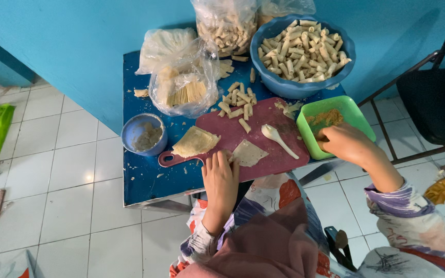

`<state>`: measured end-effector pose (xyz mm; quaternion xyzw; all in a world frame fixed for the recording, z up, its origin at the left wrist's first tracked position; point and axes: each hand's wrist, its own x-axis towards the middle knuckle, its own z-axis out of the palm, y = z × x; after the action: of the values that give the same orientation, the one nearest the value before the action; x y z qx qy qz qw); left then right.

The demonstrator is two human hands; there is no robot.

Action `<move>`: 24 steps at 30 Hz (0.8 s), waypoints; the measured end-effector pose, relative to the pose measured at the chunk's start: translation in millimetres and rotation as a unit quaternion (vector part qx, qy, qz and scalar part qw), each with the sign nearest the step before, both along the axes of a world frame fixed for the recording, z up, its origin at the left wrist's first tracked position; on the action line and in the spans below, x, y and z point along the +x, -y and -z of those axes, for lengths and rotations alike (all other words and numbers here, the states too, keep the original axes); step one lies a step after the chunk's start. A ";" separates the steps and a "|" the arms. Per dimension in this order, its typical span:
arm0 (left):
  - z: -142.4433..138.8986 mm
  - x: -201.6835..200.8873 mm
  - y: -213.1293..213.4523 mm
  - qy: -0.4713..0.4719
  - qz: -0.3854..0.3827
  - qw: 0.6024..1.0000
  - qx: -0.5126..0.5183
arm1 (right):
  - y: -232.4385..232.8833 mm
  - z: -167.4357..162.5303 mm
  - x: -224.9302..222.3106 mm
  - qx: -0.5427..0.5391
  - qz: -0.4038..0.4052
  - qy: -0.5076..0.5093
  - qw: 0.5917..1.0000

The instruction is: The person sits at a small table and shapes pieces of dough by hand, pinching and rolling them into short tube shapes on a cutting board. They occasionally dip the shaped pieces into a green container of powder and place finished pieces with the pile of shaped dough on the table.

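My left hand [220,177] lies flat on the near edge of a dark red cutting board [263,123], fingertips touching a pale triangular wrapper [248,153]. A second wrapper [195,141] lies at the board's left end. My right hand [347,144] reaches into a green square container [357,114] of brownish filling, fingers curled in the filling. A white spoon [278,138] rests on the board between the hands. Several rolled pieces [238,100] lie at the board's far edge.
A blue basin [300,88] full of rolled pieces stands at the back right of the small blue table [145,177]. Plastic bags [181,77] of wrappers and rolls sit behind, a small blue bowl [144,135] at left. A black chair [433,98] stands right.
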<state>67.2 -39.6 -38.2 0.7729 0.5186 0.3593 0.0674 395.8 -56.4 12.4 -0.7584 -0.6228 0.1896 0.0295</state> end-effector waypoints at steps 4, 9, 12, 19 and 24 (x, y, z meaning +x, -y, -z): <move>-1.0 -0.5 -1.1 0.019 0.001 1.000 -0.017 | -2.8 10.1 -0.4 0.040 0.003 -0.003 0.999; -1.0 -0.5 -1.2 0.039 -0.003 0.999 -0.030 | -5.9 23.8 4.9 0.111 -0.041 -0.003 0.993; -0.2 -0.9 -1.9 0.051 0.005 0.998 -0.022 | -4.2 23.2 5.9 0.115 -0.032 -0.010 0.993; -0.4 -1.4 -1.8 0.104 0.025 0.994 -0.030 | 0.4 -6.2 3.7 0.109 -0.008 -0.028 0.994; -2.1 -2.4 -2.7 0.116 0.034 0.992 -0.035 | 5.6 -48.4 -3.0 0.184 -0.027 -0.028 0.982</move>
<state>64.8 -36.8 -36.0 0.7404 0.4927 0.4259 0.1667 392.8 -61.9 60.8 -0.7176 -0.6660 0.0937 0.1810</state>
